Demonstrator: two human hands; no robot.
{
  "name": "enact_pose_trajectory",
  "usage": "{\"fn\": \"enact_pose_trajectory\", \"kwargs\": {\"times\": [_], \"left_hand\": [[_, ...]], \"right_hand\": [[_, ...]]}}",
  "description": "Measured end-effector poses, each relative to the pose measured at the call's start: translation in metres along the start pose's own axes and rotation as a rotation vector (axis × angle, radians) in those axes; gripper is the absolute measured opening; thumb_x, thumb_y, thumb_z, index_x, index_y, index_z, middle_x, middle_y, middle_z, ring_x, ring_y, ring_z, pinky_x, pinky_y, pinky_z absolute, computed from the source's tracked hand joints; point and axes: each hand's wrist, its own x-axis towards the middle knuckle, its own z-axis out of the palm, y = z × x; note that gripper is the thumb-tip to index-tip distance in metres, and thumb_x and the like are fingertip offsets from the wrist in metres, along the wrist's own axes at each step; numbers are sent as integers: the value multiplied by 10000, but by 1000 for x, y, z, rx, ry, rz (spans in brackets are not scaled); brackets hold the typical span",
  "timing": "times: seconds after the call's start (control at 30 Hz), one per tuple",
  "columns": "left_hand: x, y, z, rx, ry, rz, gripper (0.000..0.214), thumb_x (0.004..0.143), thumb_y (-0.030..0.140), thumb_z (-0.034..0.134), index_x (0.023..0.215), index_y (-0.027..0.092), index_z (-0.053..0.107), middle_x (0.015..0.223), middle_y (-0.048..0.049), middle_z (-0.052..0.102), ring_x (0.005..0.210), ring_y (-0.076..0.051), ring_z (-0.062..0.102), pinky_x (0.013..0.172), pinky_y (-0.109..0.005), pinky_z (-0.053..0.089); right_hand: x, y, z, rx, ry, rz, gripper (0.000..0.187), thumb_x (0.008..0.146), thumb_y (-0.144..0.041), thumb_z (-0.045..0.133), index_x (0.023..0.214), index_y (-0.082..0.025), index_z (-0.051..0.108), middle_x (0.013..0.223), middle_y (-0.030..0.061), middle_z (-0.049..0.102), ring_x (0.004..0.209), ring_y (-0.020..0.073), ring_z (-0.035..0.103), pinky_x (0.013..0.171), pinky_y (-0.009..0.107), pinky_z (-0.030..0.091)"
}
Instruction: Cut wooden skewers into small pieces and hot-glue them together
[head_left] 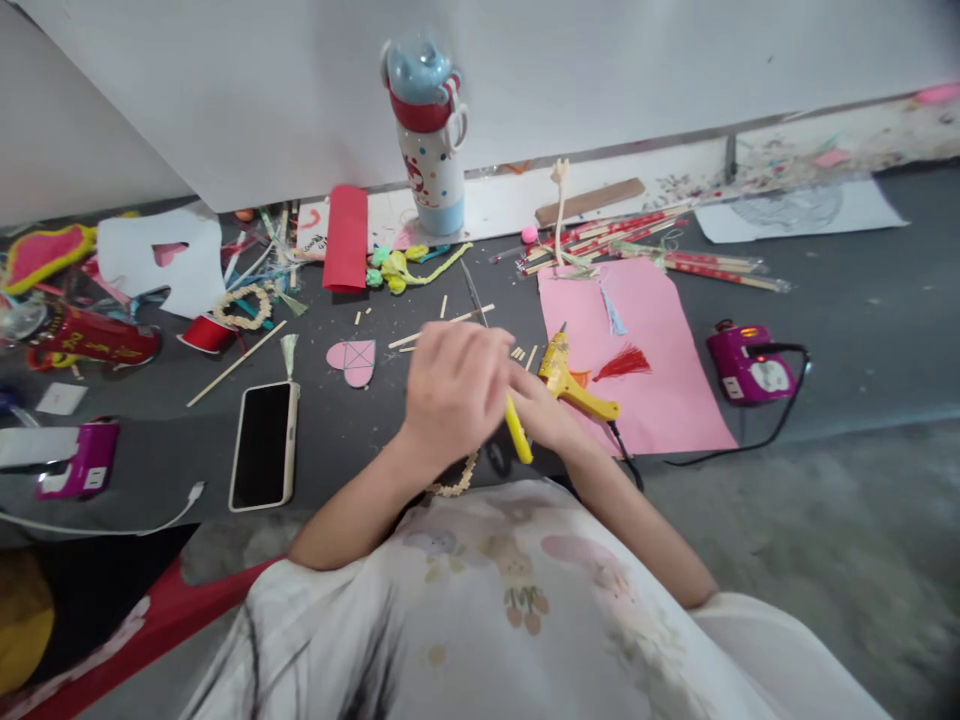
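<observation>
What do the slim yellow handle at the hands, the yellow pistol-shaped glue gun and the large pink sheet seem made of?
Slim yellow handle: probably smooth plastic, judging by its bright colour.
Yellow pistol-shaped glue gun: likely hard, fairly smooth plastic, from its moulded body.
Large pink sheet: matte paper or thin card, as it lies flat without gloss; unclear which.

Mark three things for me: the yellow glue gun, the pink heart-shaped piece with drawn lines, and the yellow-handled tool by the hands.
Yellow glue gun (556, 372): head view, on its body.
Pink heart-shaped piece (352, 362): head view, near its middle.
Yellow-handled tool (518, 432): head view, on its handle.
</observation>
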Motion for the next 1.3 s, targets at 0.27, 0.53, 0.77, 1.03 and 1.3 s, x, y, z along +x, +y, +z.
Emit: {"fn": "enact_pose_trajectory", "kwargs": {"times": [0.27, 0.53, 0.77, 1.03, 1.3], "left_hand": [[-18, -37, 6, 189, -121, -153, 270, 924, 224, 404, 1110, 155, 588, 1002, -107, 613, 925, -203, 575, 814, -318, 436], [-21, -42, 5, -28, -126, -179, 250, 827, 70, 393, 934, 173, 595, 856, -50, 637, 819, -158, 599, 734, -262, 464], [-20, -46, -7, -211, -208, -188, 180, 836, 82, 429, 742, 185, 542, 817, -17, 641, 784, -120, 602, 711, -229, 458], [-17, -51, -13, -254, -325, -194, 180, 857, 101, 426, 734, 181, 531, 721, -11, 580, 704, -123, 559, 666, -234, 433], [-14, -42, -6, 55, -290, -219, 189, 917, 192, 403, 920, 162, 590, 876, -79, 618, 840, -186, 564, 753, -300, 420]], "right_hand": [[-13, -17, -3, -134, 12, 45, 269, 808, -459, 522, 809, -204, 436, 698, -37, 468, 638, 121, 438, 606, 256, 348], [-20, -15, -4, -265, 37, -35, 249, 804, -418, 529, 855, -218, 389, 711, -24, 523, 642, 145, 492, 588, 256, 331], [-22, -17, -8, -354, 0, -75, 304, 786, -417, 557, 913, -214, 369, 792, 16, 589, 662, 172, 531, 610, 276, 346], [-24, -19, -8, -355, -42, -36, 291, 818, -466, 503, 887, -205, 393, 736, -17, 544, 657, 146, 506, 594, 253, 322], [-13, -12, 3, -245, -11, 72, 327, 808, -512, 498, 760, -203, 402, 677, -29, 529, 637, 132, 489, 587, 250, 332]]}}
